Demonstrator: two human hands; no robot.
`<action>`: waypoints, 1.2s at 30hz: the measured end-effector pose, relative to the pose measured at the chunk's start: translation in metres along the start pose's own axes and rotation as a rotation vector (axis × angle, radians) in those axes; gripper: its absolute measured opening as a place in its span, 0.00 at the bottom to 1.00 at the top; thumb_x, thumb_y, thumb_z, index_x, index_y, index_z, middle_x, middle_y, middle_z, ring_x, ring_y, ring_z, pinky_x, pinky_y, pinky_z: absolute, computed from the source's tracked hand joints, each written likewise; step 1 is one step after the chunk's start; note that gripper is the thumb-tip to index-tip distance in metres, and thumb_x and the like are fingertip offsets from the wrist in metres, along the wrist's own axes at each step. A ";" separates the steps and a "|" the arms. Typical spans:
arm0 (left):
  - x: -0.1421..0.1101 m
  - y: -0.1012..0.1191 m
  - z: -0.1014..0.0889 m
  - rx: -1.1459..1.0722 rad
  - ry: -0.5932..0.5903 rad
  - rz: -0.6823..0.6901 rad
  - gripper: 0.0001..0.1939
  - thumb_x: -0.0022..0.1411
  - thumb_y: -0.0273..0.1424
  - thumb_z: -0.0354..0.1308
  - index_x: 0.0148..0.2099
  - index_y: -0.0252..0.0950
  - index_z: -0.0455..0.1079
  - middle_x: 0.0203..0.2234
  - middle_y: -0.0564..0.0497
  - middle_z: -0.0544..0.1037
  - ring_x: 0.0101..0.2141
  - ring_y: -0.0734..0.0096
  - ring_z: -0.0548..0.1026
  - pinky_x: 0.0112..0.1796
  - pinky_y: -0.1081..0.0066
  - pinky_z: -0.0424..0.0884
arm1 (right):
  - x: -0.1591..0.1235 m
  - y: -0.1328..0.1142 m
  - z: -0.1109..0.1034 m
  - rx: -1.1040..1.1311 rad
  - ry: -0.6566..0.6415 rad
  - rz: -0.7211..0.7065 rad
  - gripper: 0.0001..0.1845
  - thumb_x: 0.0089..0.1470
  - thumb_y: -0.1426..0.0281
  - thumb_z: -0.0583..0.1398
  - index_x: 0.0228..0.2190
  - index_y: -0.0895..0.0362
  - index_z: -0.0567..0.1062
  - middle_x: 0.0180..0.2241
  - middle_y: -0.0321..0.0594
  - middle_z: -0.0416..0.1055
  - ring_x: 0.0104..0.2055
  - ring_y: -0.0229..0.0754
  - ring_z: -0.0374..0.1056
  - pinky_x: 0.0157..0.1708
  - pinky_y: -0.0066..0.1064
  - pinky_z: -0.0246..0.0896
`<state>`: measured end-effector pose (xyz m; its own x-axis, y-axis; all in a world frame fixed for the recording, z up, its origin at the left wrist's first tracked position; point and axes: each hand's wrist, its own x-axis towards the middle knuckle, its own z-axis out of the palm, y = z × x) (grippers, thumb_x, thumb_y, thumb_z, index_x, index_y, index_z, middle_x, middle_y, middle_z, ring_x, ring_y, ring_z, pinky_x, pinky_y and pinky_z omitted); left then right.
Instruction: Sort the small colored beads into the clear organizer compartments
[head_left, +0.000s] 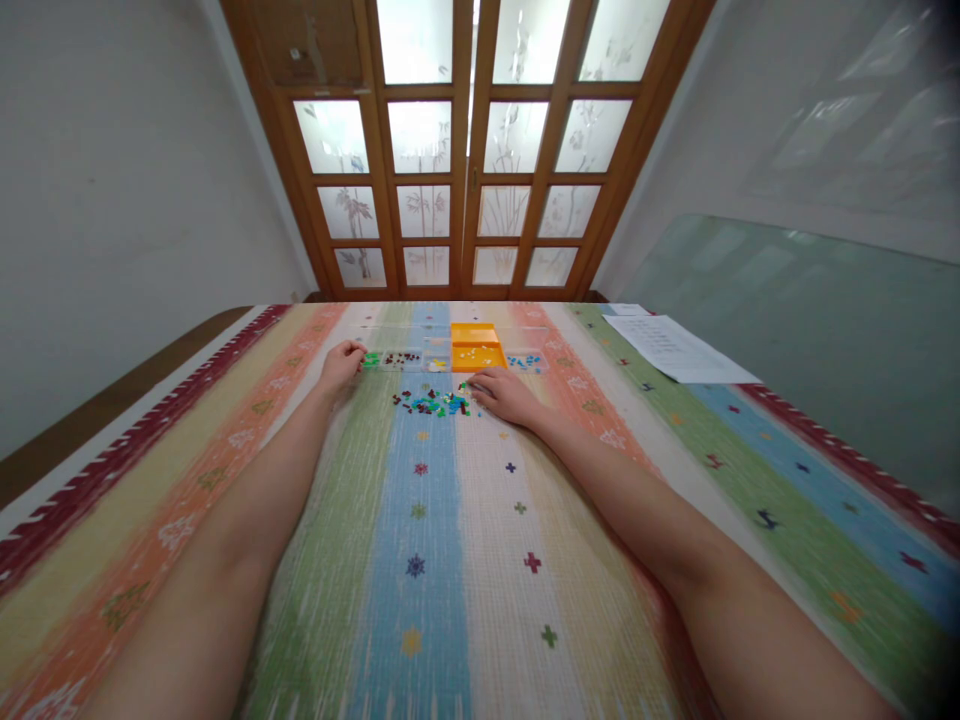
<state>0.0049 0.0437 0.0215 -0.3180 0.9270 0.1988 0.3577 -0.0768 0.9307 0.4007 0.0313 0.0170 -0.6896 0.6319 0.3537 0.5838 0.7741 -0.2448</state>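
A low pile of small mixed pieces [435, 403], green, blue and dark red, lies on the striped cloth. My right hand [504, 394] is at the pile's right edge, its fingers bent together over the pieces; whatever they pinch is too small to make out. Behind the pile stands a clear divided box [426, 352] with dark red, yellow and blue pieces sorted apart. At its left end, beside the green pieces [372, 358], my left hand [343, 366] has its fingers curled closed, and their tips are partly hidden. An orange box [478, 333] holds several pale pieces.
A striped, patterned tablecloth [420, 620] covers the long table. Printed sheets of paper [671, 347] lie at the far right, near a pale greenish panel [810, 330]. Wooden doors with frosted panes [465, 140] stand beyond the table's far edge.
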 end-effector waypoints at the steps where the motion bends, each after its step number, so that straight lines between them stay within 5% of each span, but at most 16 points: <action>1: 0.001 -0.001 0.000 0.005 0.016 0.004 0.08 0.53 0.31 0.55 0.37 0.37 0.71 0.23 0.56 0.70 0.23 0.75 0.66 0.26 0.76 0.60 | 0.000 0.000 0.000 0.000 0.002 -0.001 0.15 0.70 0.66 0.57 0.53 0.56 0.79 0.50 0.49 0.77 0.53 0.50 0.70 0.54 0.42 0.62; 16: -0.012 0.005 0.010 0.589 -0.109 0.274 0.13 0.60 0.35 0.55 0.42 0.38 0.79 0.29 0.50 0.79 0.31 0.65 0.73 0.33 0.70 0.61 | 0.000 0.000 0.000 -0.007 -0.007 -0.007 0.16 0.71 0.66 0.57 0.53 0.55 0.79 0.52 0.49 0.77 0.55 0.50 0.69 0.56 0.42 0.61; 22: -0.020 0.018 0.022 0.601 -0.355 0.398 0.15 0.62 0.39 0.55 0.42 0.37 0.79 0.27 0.51 0.78 0.29 0.66 0.72 0.33 0.70 0.62 | 0.000 0.003 0.003 -0.011 -0.006 -0.008 0.16 0.71 0.67 0.56 0.54 0.55 0.79 0.52 0.48 0.77 0.56 0.49 0.69 0.57 0.42 0.61; 28: -0.025 0.026 0.023 0.528 -0.758 0.413 0.12 0.58 0.37 0.58 0.39 0.37 0.78 0.29 0.52 0.79 0.31 0.67 0.74 0.35 0.71 0.66 | 0.000 0.002 0.002 -0.014 -0.010 -0.011 0.16 0.70 0.68 0.57 0.54 0.55 0.79 0.53 0.48 0.76 0.56 0.49 0.69 0.57 0.42 0.62; 36: -0.023 0.020 0.025 0.484 -0.791 0.381 0.11 0.55 0.35 0.60 0.39 0.37 0.78 0.30 0.52 0.79 0.31 0.68 0.74 0.33 0.72 0.67 | 0.000 0.003 0.003 -0.020 -0.006 -0.009 0.16 0.70 0.67 0.57 0.54 0.54 0.79 0.53 0.48 0.76 0.56 0.49 0.69 0.56 0.41 0.62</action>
<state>0.0416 0.0303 0.0283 0.5044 0.8628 0.0326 0.6887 -0.4248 0.5875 0.4013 0.0331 0.0138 -0.6977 0.6249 0.3502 0.5859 0.7791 -0.2230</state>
